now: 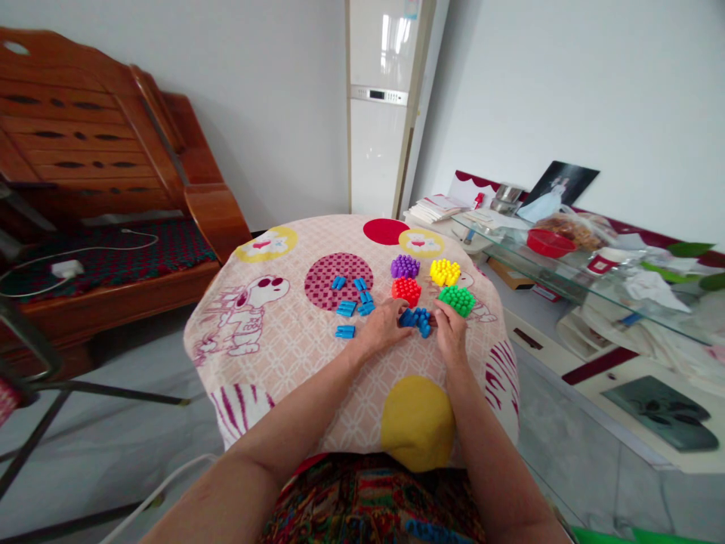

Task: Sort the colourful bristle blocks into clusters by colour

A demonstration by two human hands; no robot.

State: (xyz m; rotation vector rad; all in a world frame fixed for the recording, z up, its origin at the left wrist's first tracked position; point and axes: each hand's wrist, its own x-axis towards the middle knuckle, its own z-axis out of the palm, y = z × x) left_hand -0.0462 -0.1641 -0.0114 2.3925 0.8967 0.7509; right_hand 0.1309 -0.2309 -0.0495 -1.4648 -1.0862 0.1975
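From here I see both hands close around a small cluster of blue pieces (pixel 416 319), the left hand (pixel 386 323) at its nine o'clock, the right hand (pixel 450 331) at its three; whether the fingers pinch any, I can't tell. The cluster sits on the tabletop (pixel 351 393), with the red pieces (pixel 406 292) at eleven o'clock and the green pieces (pixel 456 300) at two, just beside the right fingers. A careless sideways nudge could mix green with blue, and squeezing unevenly might topple the cluster.
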